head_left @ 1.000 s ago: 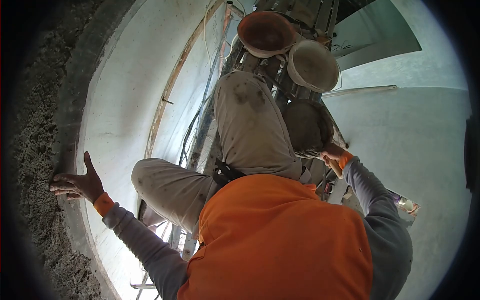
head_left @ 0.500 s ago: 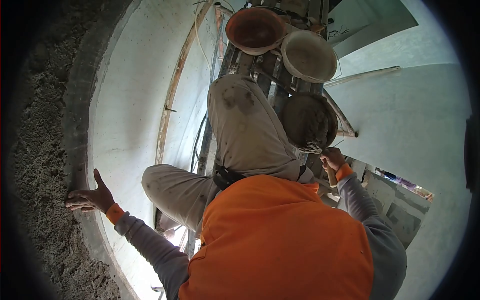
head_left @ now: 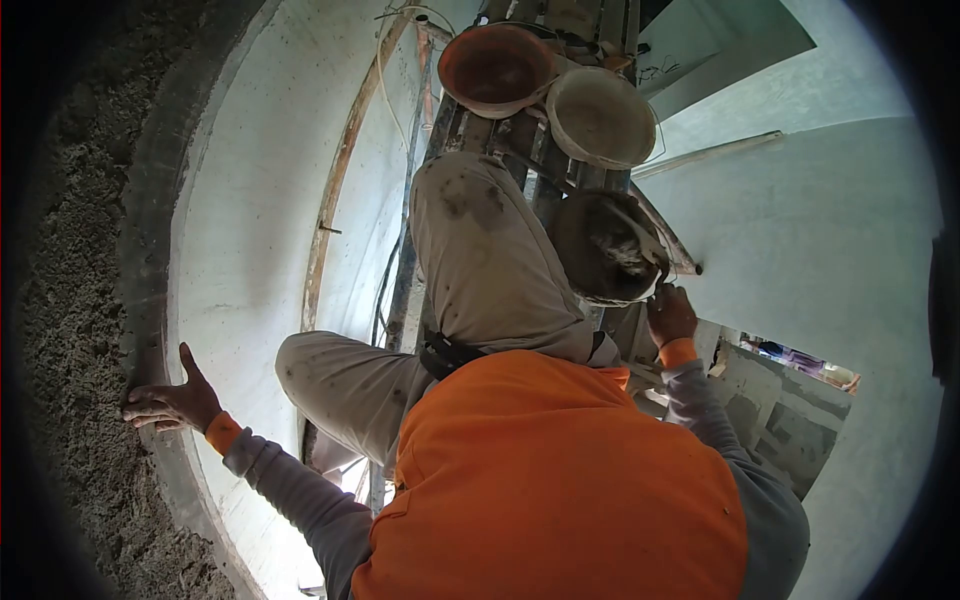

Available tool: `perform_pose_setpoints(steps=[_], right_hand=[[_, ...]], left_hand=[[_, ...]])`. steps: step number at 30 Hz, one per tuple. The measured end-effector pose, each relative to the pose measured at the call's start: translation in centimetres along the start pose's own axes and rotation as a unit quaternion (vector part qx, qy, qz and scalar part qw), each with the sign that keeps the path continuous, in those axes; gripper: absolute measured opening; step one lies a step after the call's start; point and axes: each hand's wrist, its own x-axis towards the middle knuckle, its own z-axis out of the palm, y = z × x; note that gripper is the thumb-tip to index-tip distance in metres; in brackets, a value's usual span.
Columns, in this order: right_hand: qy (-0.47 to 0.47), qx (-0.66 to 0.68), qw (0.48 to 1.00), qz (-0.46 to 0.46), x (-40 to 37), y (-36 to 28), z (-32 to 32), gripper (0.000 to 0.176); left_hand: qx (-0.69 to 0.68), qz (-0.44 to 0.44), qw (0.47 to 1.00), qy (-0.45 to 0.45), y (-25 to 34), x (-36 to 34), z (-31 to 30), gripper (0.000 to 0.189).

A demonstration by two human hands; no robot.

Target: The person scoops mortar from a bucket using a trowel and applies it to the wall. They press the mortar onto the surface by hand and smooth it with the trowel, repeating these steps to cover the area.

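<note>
My left hand (head_left: 175, 402) is stretched out at the left, thumb up and fingers reaching onto the rough grey mortar surface (head_left: 75, 350) beside the smooth edge strip. Nothing is held in it. At the right, my right hand (head_left: 672, 316) is closed at the near rim of a bucket (head_left: 612, 301) holding wet grey mortar (head_left: 585, 245). It grips what appears to be a trowel, whose handle is mostly hidden by the fingers. A pale, blade-like streak shows inside the bucket, partly smeared by motion.
A reddish basin (head_left: 495, 72) and a pale bucket (head_left: 602, 118) stand farther along the plank scaffold (head_left: 532, 140). A wooden pole (head_left: 345, 150) runs along the left white wall. A metal tube (head_left: 670, 235) lies beside the mortar bucket. My bent knees take up the middle.
My right hand has turned and tipped the tool into the bucket; the wooden handle seen below the fist is now hidden. The mortar is disturbed. My left hand stays in place.
</note>
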Motion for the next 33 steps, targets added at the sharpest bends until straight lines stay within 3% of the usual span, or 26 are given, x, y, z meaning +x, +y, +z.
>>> perform_pose_setpoints(steps=[2,5,6,9,10,13,17,19,21,22,24,25,26,28,29,33], right_hand=[[-0.001,-0.007,0.999,-0.043,0.4,0.3,-1.6,0.028],[-0.044,0.128,0.991,0.005,0.7,-1.4,-5.9,0.029],[-0.120,0.070,0.990,0.034,1.1,-2.2,-7.0,0.030],[-0.258,-0.168,0.934,-0.180,3.2,1.8,-1.3,0.029],[-0.246,-0.180,0.931,-0.202,3.8,2.6,0.9,0.025],[-0.343,-0.172,0.920,-0.079,6.5,-1.5,1.1,0.027],[-0.312,-0.220,0.917,-0.114,8.8,-1.6,0.6,0.029],[-0.228,-0.168,0.948,-0.146,7.4,-0.8,-5.3,0.026],[-0.180,-0.258,0.940,-0.133,7.2,0.2,-9.1,0.033],[-0.158,-0.240,0.952,-0.109,7.2,-0.2,-10.8,0.019],[-0.097,-0.264,0.953,-0.115,8.4,-0.1,-10.6,0.019],[-0.151,-0.294,0.941,-0.069,9.4,-1.4,-9.8,0.032],[-0.121,-0.310,0.939,-0.085,11.7,1.4,-3.7,0.027],[-0.117,-0.309,0.929,-0.167,11.4,0.0,1.5,0.015],[-0.133,-0.363,0.912,-0.135,11.0,-1.8,2.7,0.019],[-0.058,-0.288,0.934,-0.203,6.8,-2.7,-1.8,0.016]], left_hand=[[-0.003,-0.001,1.000,0.003,0.0,0.2,0.1,0.121],[-0.005,-0.009,1.000,0.004,0.1,0.0,-0.1,0.120],[-0.007,-0.009,1.000,0.007,0.2,0.0,-0.2,0.119],[-0.009,-0.007,1.000,0.021,0.4,0.1,-0.2,0.118],[-0.006,-0.004,1.000,0.024,0.2,0.0,-0.2,0.117],[-0.012,-0.005,1.000,0.022,-0.3,-0.1,0.4,0.116],[-0.011,0.003,0.999,0.030,-0.7,-0.1,0.5,0.115],[-0.018,0.003,0.999,0.031,-0.6,-0.2,0.2,0.114],[-0.012,0.013,0.998,0.061,-0.7,-0.2,0.2,0.110],[-0.012,0.004,0.998,0.057,-0.6,-0.1,0.0,0.109],[-0.019,-0.012,0.998,0.062,-0.2,0.1,-0.2,0.107],[-0.023,-0.016,0.998,0.061,-0.3,0.1,-0.1,0.106],[-0.032,-0.024,0.998,0.057,-0.2,0.1,-0.2,0.106],[-0.047,-0.029,0.997,0.055,-0.3,0.1,-0.8,0.104],[-0.049,-0.037,0.997,0.047,-0.3,0.1,-0.9,0.104],[-0.056,-0.051,0.997,0.027,-0.3,0.1,-1.4,0.103]])
